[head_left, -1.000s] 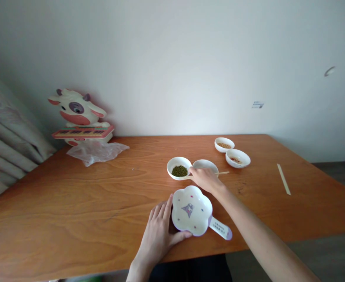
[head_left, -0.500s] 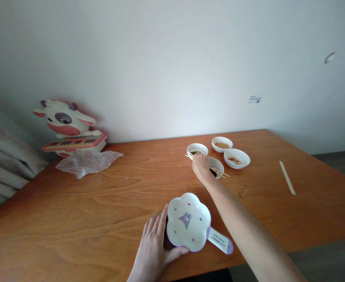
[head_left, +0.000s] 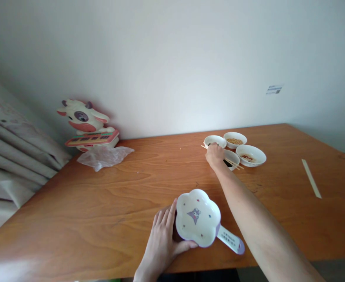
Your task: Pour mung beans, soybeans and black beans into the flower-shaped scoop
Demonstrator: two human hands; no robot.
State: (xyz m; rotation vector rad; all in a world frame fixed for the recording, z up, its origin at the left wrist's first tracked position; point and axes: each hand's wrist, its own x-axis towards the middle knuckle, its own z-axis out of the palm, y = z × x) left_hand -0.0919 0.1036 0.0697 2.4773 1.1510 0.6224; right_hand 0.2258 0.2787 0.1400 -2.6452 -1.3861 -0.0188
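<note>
My left hand (head_left: 162, 237) is curled round the left rim of a white flower-shaped bowl (head_left: 206, 225) with purple edging, a cartoon figure inside and a long handle (head_left: 230, 241). At the far side my right hand (head_left: 215, 154) is closed on wooden chopsticks (head_left: 236, 166). Their ends show on both sides of it, though the fingertips are hidden. Beneath the hand and chopsticks is a white bowl (head_left: 234, 156) with dark contents. Just behind the hand stands another white bowl (head_left: 212, 138), its contents mostly covered.
To the right are a white bowl (head_left: 260, 156) with reddish bits and one (head_left: 229, 134) with small tan pieces. A pale flat strip (head_left: 311, 178) lies farther right. A cow toy keyboard (head_left: 90, 127) and a crumpled plastic bag (head_left: 103, 156) sit at the back left.
The whole view has shifted, so the table and bowls appear farther right. My right hand stays over the bowls, and my left hand keeps its hold on the flower-shaped bowl.
</note>
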